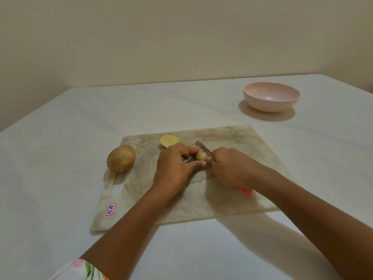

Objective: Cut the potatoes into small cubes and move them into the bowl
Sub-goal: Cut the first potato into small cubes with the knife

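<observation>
A worn white cutting board [232,138] lies on the table. My left hand [175,166] pins a potato piece [201,155] to the board between thumb and fingers. My right hand [230,168] grips a knife with an orange handle [246,191]; its blade [202,146] rests across the held piece. A cut potato half [169,140] lies face up just behind my left hand. A whole potato [121,158] sits on the board's left side near the handle slot. The pink bowl [271,97] stands beyond the board at the far right, with nothing visible inside.
The white table [80,118] runs back to a beige wall. The board has a handle slot [117,186] and a red and blue sticker [111,209] at its near left corner. A floral sleeve [80,269] shows at the bottom edge.
</observation>
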